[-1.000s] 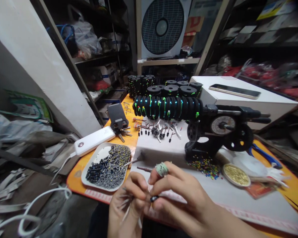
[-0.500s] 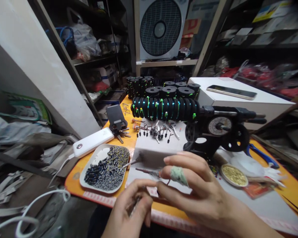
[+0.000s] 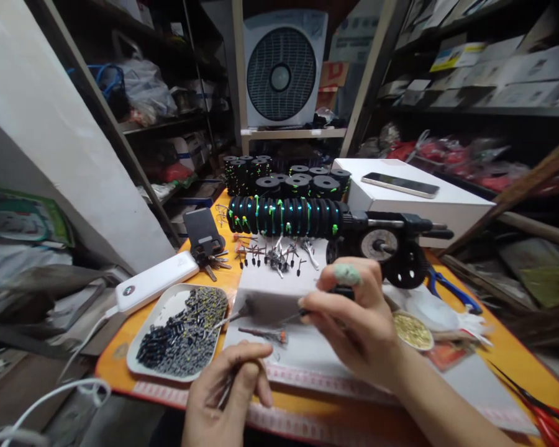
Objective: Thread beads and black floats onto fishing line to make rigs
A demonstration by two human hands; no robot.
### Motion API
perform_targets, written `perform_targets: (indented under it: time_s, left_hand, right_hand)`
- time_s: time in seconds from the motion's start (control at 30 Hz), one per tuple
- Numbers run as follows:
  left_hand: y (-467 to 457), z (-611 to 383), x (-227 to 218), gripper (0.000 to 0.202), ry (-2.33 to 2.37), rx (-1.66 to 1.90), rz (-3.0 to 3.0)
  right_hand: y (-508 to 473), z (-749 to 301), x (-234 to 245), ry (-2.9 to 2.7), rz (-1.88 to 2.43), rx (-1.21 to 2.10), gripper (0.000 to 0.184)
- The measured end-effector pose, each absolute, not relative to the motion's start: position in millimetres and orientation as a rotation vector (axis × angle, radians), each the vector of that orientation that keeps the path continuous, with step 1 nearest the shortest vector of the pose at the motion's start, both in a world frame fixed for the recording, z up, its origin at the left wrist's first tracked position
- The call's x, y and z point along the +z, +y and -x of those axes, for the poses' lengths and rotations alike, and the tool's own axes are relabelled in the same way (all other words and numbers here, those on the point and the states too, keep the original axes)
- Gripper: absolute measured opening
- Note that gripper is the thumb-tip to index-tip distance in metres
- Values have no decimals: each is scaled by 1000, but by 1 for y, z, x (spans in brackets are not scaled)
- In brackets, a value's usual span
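Observation:
My left hand (image 3: 226, 394) is low at the table's front edge, its fingers curled and closed round something thin, mostly hidden inside. Higher and to the right, my right hand (image 3: 358, 316) pinches a small black piece (image 3: 304, 312) between its fingertips. A thin line seems to run from that piece to the left. Green tape (image 3: 347, 274) wraps one finger of this hand. Between the hands, a thin dark stick with an orange-tipped bundle (image 3: 265, 335) lies on the white surface. A white tray (image 3: 133, 357) of small grey and black pieces stands left of my left hand.
Behind my hands, a black winder (image 3: 382, 245) carries a row of black spools (image 3: 284, 217). A power bank (image 3: 156, 282), blue-handled pliers (image 3: 454, 292), a dish of gold bits (image 3: 413, 330) and red-handled scissors (image 3: 535, 406) lie around. A phone (image 3: 400, 184) rests on a white box (image 3: 428, 208).
My right hand has drawn away from my left, upward, and its fingers have closed into a pinch. The view has shifted, so more of the right side shows.

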State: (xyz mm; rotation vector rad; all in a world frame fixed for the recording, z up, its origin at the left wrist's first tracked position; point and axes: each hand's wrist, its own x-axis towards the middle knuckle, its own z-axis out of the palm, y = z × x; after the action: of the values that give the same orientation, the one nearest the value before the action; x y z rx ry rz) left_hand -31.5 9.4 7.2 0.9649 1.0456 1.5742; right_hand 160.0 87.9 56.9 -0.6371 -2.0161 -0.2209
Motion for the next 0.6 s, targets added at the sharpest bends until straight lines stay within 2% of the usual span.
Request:
perform_targets:
  time_s: [0.27,0.43,0.6]
  left_hand:
    - [21,12,0,34,985,1647,-725]
    - [26,17,3,17,808,1737,-785]
    - [23,21,13,20,669,1755,-753]
  right_hand:
    - [71,-137,46,-1971,594,-67,19]
    - [70,-134,42,-2001,620,-40,17]
    - [70,-130,41,-2043,590,-63,18]
